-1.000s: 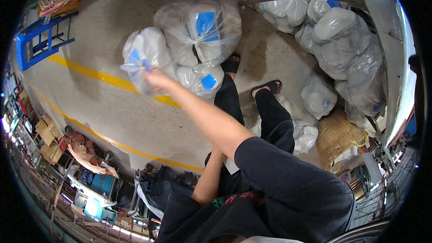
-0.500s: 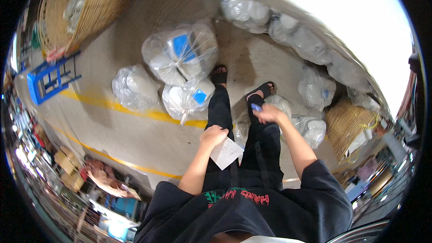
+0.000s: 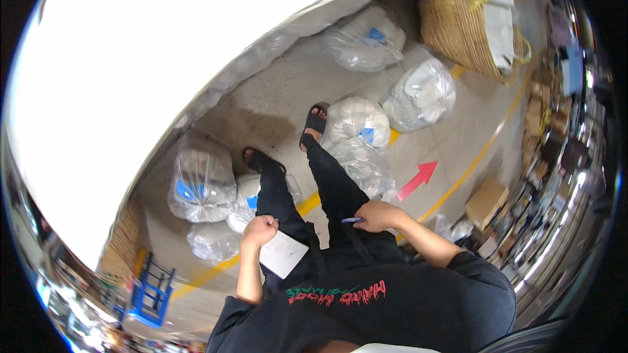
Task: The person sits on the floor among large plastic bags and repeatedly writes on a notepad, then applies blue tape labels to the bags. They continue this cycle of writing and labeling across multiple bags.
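My left hand (image 3: 260,230) is closed on the edge of a white sheet of paper (image 3: 283,256) with faint marks on it, held in front of my left thigh. A blue pen (image 3: 353,220) sticks out of my right hand (image 3: 379,216), whose fingers are curled round it beside my right thigh. Between the two hands, a smaller pale piece (image 3: 321,232) shows against my dark trousers; what it is I cannot tell. Clear plastic bags of white items (image 3: 356,119) stand on the floor close by my right foot.
A large white surface (image 3: 144,52) fills the upper left. More bags stand at left (image 3: 201,183) and right (image 3: 424,95). A woven basket (image 3: 458,23) is at the far right, a blue frame (image 3: 150,295) at lower left. A red arrow (image 3: 417,180) marks the floor.
My body has turned right, so bags, basket and white surface have shifted left in view. My right hand has come down to thigh level with the pen; the paper stays in my left hand.
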Demonstrator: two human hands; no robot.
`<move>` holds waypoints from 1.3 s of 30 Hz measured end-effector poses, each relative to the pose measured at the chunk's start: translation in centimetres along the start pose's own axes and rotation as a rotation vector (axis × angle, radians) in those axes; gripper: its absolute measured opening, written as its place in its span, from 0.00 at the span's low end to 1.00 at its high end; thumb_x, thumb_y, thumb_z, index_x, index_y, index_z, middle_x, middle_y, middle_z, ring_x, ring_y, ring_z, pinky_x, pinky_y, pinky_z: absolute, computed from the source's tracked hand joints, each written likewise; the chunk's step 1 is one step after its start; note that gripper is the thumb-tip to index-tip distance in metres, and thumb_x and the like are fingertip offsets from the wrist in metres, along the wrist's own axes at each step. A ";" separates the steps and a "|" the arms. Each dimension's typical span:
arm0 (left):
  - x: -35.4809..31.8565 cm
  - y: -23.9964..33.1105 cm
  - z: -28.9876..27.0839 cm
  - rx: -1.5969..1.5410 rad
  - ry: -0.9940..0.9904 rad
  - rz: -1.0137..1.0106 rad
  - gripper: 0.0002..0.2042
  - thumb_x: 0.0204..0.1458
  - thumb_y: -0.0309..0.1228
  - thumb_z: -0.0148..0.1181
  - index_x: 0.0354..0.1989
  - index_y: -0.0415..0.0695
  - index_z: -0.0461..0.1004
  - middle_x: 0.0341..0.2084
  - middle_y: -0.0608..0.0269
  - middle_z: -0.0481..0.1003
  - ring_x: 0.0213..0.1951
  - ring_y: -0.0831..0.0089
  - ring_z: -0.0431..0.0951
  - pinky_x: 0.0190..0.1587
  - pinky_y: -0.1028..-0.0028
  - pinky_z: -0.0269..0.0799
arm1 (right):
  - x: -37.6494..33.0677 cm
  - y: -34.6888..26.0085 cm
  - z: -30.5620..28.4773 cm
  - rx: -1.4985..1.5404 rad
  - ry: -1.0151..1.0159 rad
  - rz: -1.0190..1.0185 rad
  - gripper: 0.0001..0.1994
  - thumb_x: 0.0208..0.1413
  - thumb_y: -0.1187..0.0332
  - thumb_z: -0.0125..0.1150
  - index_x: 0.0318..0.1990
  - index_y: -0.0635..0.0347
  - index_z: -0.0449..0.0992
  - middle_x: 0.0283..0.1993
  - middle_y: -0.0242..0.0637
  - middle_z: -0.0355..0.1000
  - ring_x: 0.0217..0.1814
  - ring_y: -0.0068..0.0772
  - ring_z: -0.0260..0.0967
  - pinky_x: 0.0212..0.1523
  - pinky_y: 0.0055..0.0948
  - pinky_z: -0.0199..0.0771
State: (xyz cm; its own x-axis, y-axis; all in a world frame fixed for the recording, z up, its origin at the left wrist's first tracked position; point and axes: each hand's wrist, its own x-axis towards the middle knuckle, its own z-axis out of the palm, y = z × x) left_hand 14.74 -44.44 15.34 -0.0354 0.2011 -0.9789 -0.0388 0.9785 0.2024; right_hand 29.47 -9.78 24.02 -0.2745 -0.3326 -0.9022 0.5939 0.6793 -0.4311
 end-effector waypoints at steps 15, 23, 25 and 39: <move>1.3 13.9 -12.8 -0.275 -0.155 0.076 0.09 0.66 0.30 0.53 0.44 0.40 0.78 0.32 0.68 0.77 0.37 0.77 0.74 0.43 0.74 0.71 | 8.6 5.4 -3.3 1.122 0.063 -0.342 0.23 0.72 0.50 0.53 0.34 0.62 0.79 0.26 0.32 0.76 0.27 0.24 0.72 0.35 0.30 0.74; 24.0 34.6 -19.2 0.269 0.327 0.645 0.14 0.67 0.37 0.51 0.57 0.46 0.70 0.45 0.47 0.79 0.50 0.49 0.79 0.54 0.57 0.71 | 20.1 31.0 -11.4 0.712 1.469 0.439 0.12 0.63 0.59 0.62 0.43 0.58 0.80 0.39 0.49 0.80 0.42 0.51 0.78 0.45 0.46 0.77; 31.3 40.4 -17.8 0.323 0.344 0.883 0.20 0.65 0.36 0.53 0.65 0.49 0.66 0.56 0.45 0.76 0.57 0.48 0.77 0.60 0.57 0.70 | 20.3 38.9 -13.6 0.529 1.700 0.640 0.14 0.61 0.59 0.62 0.48 0.57 0.80 0.44 0.52 0.79 0.47 0.54 0.77 0.48 0.48 0.77; 56.8 49.9 -9.4 0.993 0.826 0.999 0.39 0.65 0.55 0.50 0.81 0.67 0.39 0.80 0.47 0.41 0.53 0.40 0.81 0.46 0.50 0.82 | 10.1 61.2 -19.9 0.447 1.538 1.296 0.21 0.59 0.51 0.63 0.55 0.49 0.79 0.52 0.48 0.80 0.55 0.55 0.78 0.54 0.52 0.78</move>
State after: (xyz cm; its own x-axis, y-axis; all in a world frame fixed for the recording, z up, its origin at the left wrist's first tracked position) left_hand 1.39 15.40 -29.86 -0.1574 0.9787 -0.1316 0.9363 0.1902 0.2953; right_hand 48.04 41.50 -11.68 0.2349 0.9719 0.0144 0.9612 -0.2345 0.1452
